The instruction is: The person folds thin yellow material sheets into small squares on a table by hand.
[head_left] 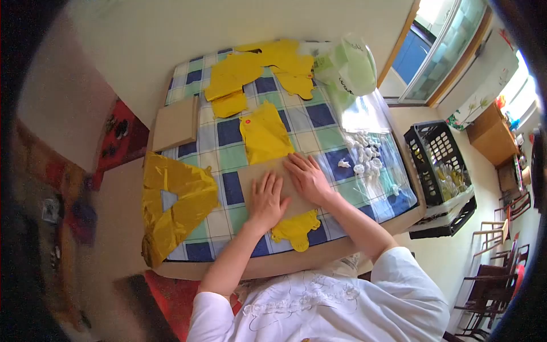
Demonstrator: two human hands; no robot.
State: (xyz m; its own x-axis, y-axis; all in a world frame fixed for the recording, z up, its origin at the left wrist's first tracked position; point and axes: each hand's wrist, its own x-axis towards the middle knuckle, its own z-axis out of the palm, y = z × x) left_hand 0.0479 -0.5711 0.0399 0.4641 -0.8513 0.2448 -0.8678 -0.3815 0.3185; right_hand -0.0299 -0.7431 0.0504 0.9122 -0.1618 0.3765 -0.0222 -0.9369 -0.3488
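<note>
Gold foil sheet (171, 199): lay crumpled at the left edge of the table (330, 114), with a three-cornered hole in it.
Small cardboard square (175, 122): lay flat at the far left corner, apart from both hands.
Left hand (268, 199): was released and flat, palm down, fingers spread, on the brown cardboard sheet (250, 176); it grasped nothing.
Yellow piece (265, 137): came out from under the far edge of the cardboard sheet, in the middle of the table. A scalloped yellow edge (296, 228) showed at the near side.
Right hand (307, 178): was flat and released too, just beside the left hand, on the same sheet.
Step in hand: it seemed to be a pressing of the sheet down onto the yellow material.
Next move: lifting or shifting the sheet would call for an even release, so that the thin material below does not crease.
White bits (364, 157): lay on clear plastic to the right; they were too small to say what they were.
Black crate (436, 165): stood beside the table; its contents were unclear.
Hidden: whether the two yellow parts were one piece, I cannot tell; the sheet covered the middle.
</note>
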